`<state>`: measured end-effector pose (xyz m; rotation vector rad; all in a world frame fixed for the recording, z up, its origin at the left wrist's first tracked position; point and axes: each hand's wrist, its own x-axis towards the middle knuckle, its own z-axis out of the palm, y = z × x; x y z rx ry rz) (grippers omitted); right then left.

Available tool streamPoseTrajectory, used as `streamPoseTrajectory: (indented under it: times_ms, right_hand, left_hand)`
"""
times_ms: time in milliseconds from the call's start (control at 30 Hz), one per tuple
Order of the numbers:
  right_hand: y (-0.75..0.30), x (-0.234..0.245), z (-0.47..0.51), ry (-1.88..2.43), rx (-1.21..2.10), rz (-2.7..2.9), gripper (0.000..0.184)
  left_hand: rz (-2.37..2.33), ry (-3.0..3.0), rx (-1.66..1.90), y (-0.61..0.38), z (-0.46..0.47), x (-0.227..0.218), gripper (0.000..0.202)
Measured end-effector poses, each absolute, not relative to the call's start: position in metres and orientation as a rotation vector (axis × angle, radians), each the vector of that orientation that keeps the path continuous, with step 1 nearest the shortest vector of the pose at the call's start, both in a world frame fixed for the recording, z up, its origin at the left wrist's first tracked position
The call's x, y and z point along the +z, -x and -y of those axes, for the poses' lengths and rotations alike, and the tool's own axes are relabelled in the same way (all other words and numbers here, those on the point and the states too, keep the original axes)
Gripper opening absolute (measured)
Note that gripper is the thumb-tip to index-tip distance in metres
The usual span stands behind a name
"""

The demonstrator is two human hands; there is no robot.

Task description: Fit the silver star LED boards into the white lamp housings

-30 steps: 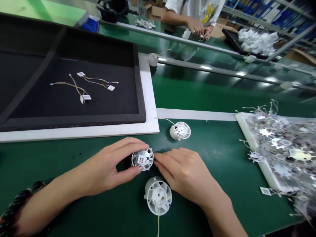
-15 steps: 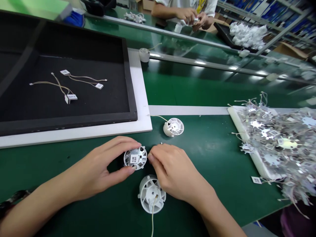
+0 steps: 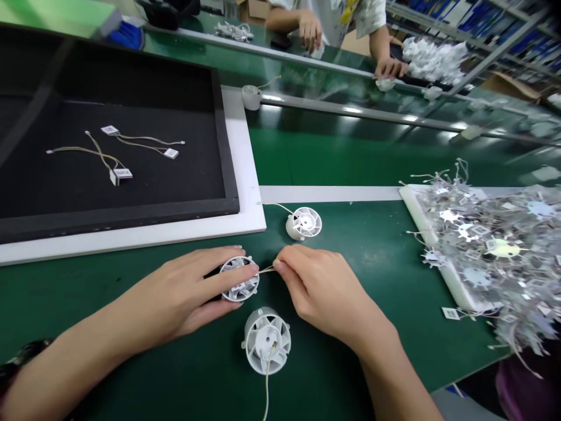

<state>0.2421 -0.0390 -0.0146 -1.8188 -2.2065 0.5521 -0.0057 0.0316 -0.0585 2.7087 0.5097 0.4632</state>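
My left hand (image 3: 188, 295) wraps round a small white finned fan housing (image 3: 240, 279) on the green mat, with a finger laid across its top. My right hand (image 3: 322, 289) pinches the thin wire (image 3: 266, 269) that comes out of that housing's right side. A second white fan housing (image 3: 267, 340) stands just in front of my hands with its wire trailing towards me. A third housing (image 3: 304, 223) lies on its side behind my right hand, wire running left.
A black tray (image 3: 228, 146) on a white board at the left holds several small wired labels (image 3: 118, 173). A white tray (image 3: 432, 245) at the right is heaped with silver star-shaped parts. Across the conveyor another person's hands (image 3: 388, 68) work by a pile of white parts.
My left fingers have closed over the top of the housing, hiding its label. My right hand has pulled the wire out to the right. The person opposite has spread their hands apart.
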Motion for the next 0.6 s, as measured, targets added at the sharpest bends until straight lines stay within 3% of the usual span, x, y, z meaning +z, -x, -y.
streamPoseTrajectory:
  times_ms: [433, 600]
  right_hand:
    - [-0.250, -0.013, 0.040, 1.961, 0.566, 2.173, 0.028]
    - [-0.257, -0.017, 0.040, 1.737, 0.240, 1.954, 0.022]
  left_hand:
    - [-0.514, -2.837, 0.462, 0.003, -0.031, -0.051, 0.031]
    - [-0.530, -2.858, 0.477, 0.001, -0.029, -0.050, 0.029]
